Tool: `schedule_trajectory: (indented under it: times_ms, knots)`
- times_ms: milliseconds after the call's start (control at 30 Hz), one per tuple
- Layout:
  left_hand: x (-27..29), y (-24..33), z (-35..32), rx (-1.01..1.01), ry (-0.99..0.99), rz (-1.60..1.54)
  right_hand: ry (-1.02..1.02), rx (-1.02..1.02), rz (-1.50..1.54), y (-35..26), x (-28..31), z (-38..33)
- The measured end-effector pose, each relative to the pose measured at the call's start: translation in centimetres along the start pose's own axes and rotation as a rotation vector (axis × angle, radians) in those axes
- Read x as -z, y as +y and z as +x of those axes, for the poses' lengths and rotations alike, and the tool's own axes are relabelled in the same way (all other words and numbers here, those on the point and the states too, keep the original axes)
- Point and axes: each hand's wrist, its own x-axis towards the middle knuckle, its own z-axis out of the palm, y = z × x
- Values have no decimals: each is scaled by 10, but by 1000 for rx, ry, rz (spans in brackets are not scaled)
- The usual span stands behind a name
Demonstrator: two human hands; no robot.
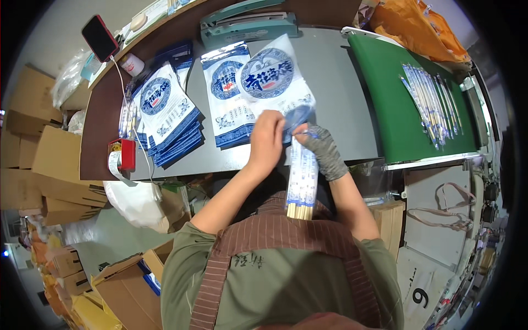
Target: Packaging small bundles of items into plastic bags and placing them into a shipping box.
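Note:
My left hand (267,137) is closed at the blue lower end of a white and blue plastic bag (272,71), which lies tilted on the table in front of me. My right hand (322,151), in a grey fingerless glove, grips a bundle of wrapped chopsticks (301,179). Their pale wooden ends point toward my apron, while their upper ends meet the bag's blue end between my hands. Whether they are inside the bag is hidden. Another flat printed bag (225,88) lies partly under the first.
A pile of printed bags (165,110) lies at left, by a red tape dispenser (122,154). At the back stands a teal heat sealer (250,25). More wrapped chopsticks (432,102) rest on a green belt (379,82) at right. A phone (100,37) trails a white cable.

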Motion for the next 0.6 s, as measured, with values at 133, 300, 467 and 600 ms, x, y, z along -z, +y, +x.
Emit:
schedule_trajectory:
  times_ms: [133, 300, 467, 600]
  knots:
    - [5, -12, -9, 71, -199, 67, -71, -15, 215, -15, -6, -12]
    - [4, -14, -22, 262, -305, -489, -240, 71, 278, -24, -31, -7]
    - [-2, 2, -27, 213, -38, -74, 29, 94, -515, 19, -14, 8]
    - [3, 19, -28, -251, -25, 42, 169, 301, -608, 29, -26, -26]
